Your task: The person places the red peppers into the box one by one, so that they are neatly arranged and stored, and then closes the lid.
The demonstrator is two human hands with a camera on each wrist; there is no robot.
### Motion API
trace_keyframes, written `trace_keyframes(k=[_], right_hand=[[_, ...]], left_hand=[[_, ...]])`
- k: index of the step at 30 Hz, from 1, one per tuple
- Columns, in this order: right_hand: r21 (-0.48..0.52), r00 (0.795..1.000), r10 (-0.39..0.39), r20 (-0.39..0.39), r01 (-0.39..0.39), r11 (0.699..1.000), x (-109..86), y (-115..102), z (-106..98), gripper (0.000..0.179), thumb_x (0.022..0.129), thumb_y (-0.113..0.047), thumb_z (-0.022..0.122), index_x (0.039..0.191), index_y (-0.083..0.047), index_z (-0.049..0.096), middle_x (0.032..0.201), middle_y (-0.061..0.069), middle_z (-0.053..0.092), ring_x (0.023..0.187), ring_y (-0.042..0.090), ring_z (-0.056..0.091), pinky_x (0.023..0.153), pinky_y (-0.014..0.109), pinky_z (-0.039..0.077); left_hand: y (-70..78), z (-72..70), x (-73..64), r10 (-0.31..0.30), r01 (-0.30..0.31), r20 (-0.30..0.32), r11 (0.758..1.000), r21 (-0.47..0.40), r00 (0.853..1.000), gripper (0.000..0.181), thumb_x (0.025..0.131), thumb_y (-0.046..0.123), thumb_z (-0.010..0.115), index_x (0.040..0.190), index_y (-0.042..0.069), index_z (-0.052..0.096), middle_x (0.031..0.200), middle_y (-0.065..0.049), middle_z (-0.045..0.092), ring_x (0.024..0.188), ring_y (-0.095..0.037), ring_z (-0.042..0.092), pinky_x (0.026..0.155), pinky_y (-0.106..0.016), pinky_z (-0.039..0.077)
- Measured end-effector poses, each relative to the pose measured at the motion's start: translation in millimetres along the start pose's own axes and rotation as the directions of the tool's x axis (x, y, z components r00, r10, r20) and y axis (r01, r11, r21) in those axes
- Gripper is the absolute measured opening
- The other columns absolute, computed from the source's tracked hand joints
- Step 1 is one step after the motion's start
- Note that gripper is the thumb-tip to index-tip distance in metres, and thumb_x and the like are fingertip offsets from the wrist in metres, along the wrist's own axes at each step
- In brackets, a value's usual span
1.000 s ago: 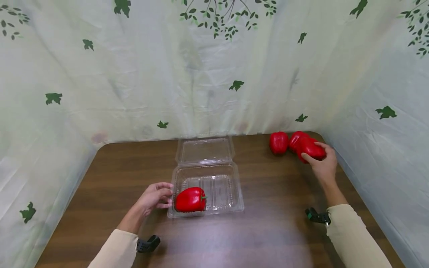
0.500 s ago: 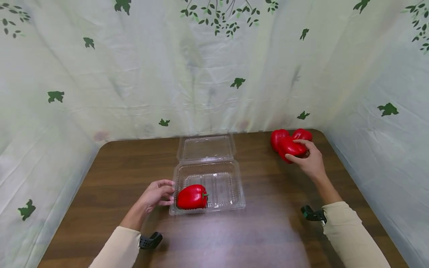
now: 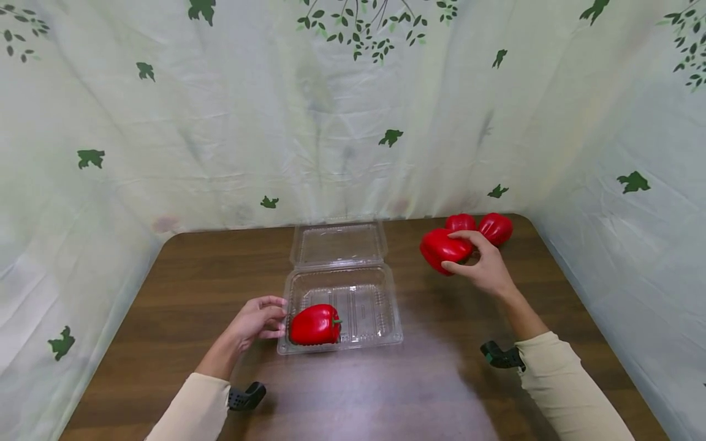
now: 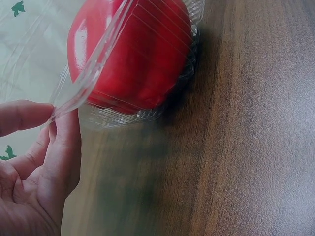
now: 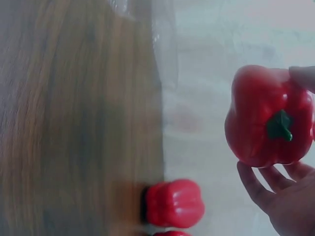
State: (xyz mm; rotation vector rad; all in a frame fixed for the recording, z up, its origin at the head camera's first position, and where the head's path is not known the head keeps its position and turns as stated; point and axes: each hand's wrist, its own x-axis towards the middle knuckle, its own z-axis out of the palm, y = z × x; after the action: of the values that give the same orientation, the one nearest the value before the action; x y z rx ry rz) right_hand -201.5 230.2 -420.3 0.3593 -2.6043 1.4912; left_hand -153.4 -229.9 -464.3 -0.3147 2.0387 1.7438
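My left hand [image 3: 255, 323] pinches the left rim of a clear plastic clamshell container [image 3: 371, 306] between thumb and fingers, as the left wrist view shows closely. Inside that container, at its front left, lies a red bell pepper [image 3: 314, 324] with its green stem facing right. My right hand [image 3: 484, 264] grips another red bell pepper [image 3: 441, 248] around its sides, to the right of the container. In the right wrist view this held pepper [image 5: 251, 113] shows its green stem, with fingers below and thumb above.
Two more red peppers stand at the back right of the wooden table [image 3: 353, 398]: one pepper [image 3: 460, 222] partly behind the held one, the other pepper [image 3: 496, 229] beside it. The container's lid [image 3: 339, 245] lies folded back toward the leaf-patterned curtain [image 3: 331, 122].
My right hand has carried its pepper leftward, away from the two at the back right and nearer the container. The left hand has stayed at the container's rim.
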Motion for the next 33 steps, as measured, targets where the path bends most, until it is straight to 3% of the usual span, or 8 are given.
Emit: trace_keyframes(k=[14,19,33], right_hand=[[0.072,0.987,-0.099,0.127,0.090,0.993,3.6,-20,27,0.055,0.077,-0.011,0.078,0.127,-0.008,0.055,0.130,0.012,0.051,0.110,0.031,0.052,0.085,0.049,0.052],[0.077,0.979,-0.148,0.137,0.138,0.987,4.5,-40,27,0.055,0.075,-0.002,0.077,0.125,-0.001,0.055,0.131,0.019,0.049,0.115,0.034,0.048,0.087,0.052,0.051],[0.140,0.952,-0.213,0.218,0.186,0.973,11.4,-35,53,0.052,0.075,-0.010,0.078,0.124,-0.009,0.061,0.127,0.011,0.053,0.111,0.029,0.052,0.084,0.040,0.055]], left_hand=[[0.1,-3.9,-2.5,0.004,-0.004,-0.001,1.000,0.007,1.000,0.036,0.094,0.006,0.055,0.125,-0.009,0.045,0.087,-0.008,0.058,0.068,-0.018,0.061,0.067,-0.034,0.060],[1.1,-2.0,-1.3,0.011,-0.011,0.016,1.000,-0.003,1.000,0.038,0.094,0.006,0.054,0.127,-0.010,0.043,0.085,-0.007,0.059,0.067,-0.018,0.061,0.066,-0.033,0.060],[0.6,-1.5,-0.4,0.014,-0.014,0.013,1.000,-0.005,1.000,0.037,0.094,0.007,0.056,0.126,-0.010,0.045,0.084,-0.006,0.059,0.066,-0.017,0.062,0.065,-0.032,0.060]])
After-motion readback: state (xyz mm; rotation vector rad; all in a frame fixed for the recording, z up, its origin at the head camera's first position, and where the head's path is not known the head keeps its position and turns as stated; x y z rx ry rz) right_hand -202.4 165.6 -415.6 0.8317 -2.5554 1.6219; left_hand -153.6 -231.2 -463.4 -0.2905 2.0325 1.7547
